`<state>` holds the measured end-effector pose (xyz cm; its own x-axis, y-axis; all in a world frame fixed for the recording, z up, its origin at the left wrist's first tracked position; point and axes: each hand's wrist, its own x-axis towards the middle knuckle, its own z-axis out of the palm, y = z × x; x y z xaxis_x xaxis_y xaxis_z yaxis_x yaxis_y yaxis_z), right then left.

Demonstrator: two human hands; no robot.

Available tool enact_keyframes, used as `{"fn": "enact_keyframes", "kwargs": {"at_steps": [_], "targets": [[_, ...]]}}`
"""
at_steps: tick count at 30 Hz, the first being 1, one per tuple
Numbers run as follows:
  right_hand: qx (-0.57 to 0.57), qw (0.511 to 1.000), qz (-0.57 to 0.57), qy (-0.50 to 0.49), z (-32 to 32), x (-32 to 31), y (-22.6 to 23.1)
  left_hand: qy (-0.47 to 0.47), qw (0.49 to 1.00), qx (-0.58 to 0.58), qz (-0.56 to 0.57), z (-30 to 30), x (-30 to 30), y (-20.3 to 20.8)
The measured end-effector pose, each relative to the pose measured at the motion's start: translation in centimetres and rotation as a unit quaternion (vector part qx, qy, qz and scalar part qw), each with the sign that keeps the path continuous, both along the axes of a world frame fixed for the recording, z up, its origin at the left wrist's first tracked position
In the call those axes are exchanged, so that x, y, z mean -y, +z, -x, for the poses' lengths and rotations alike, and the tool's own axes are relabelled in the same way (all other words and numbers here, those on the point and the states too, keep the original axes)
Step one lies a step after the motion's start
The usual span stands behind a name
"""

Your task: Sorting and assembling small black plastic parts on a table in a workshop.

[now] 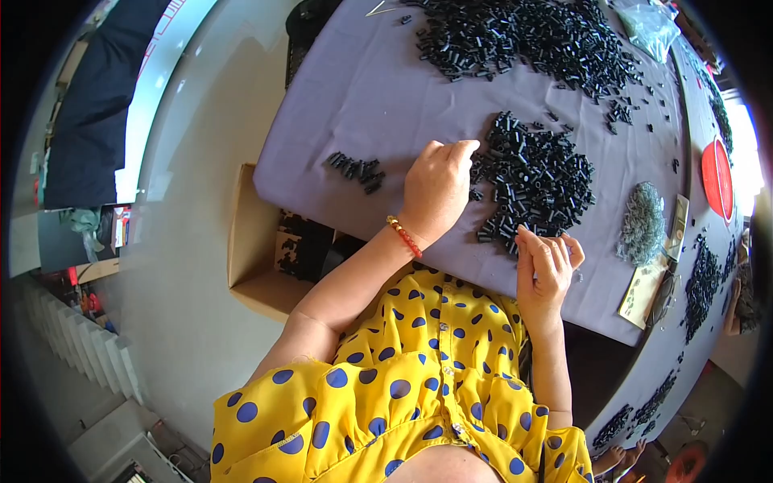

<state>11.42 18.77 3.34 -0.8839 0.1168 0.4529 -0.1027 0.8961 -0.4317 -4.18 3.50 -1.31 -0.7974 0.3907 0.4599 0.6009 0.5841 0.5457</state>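
A heap of short black tube-like pieces (541, 173) lies before me on a purple-grey cloth (346, 105). My left hand (437, 189), with a red bead bracelet at the wrist, is closed at the heap's left side; its curled fingers hide whatever is in them. At the near edge of the heap, my right hand (547, 262) has thumb and forefinger pinched together beside the pieces. Whether a piece sits in that pinch is too small to tell. Left of my left hand, a small group of black pieces (357, 171) lies apart from the heap.
A far larger pile of black pieces (523, 40) covers the table's back. To the right are a tangled silvery-grey mound (642, 225), glasses (663, 298) and a clear bag (649, 30). Farther right is a red basin (717, 179). An open cardboard box (245, 249) stands below the left edge. Another person's hands (622, 457) show lower right.
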Motion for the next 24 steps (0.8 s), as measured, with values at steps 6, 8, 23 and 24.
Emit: {"fn": "enact_keyframes", "kwargs": {"at_steps": [6,8,23,24], "targets": [[-0.022,0.999,0.014,-0.031,-0.8,-1.0,-0.1,-0.014,1.000,-0.007,0.007,-0.2,-0.5,0.1],[-0.022,0.999,0.020,-0.039,-1.1,-1.4,-0.4,-0.022,1.000,-0.008,0.008,-0.5,-0.5,0.1],[-0.029,0.996,0.016,-0.079,-3.1,-2.4,-1.5,-0.090,0.993,0.042,-0.066,-3.5,-1.8,0.3],[-0.034,0.996,0.012,-0.080,-3.3,-2.5,-1.6,-0.096,0.987,0.081,-0.100,-3.6,-1.7,0.3]]}}
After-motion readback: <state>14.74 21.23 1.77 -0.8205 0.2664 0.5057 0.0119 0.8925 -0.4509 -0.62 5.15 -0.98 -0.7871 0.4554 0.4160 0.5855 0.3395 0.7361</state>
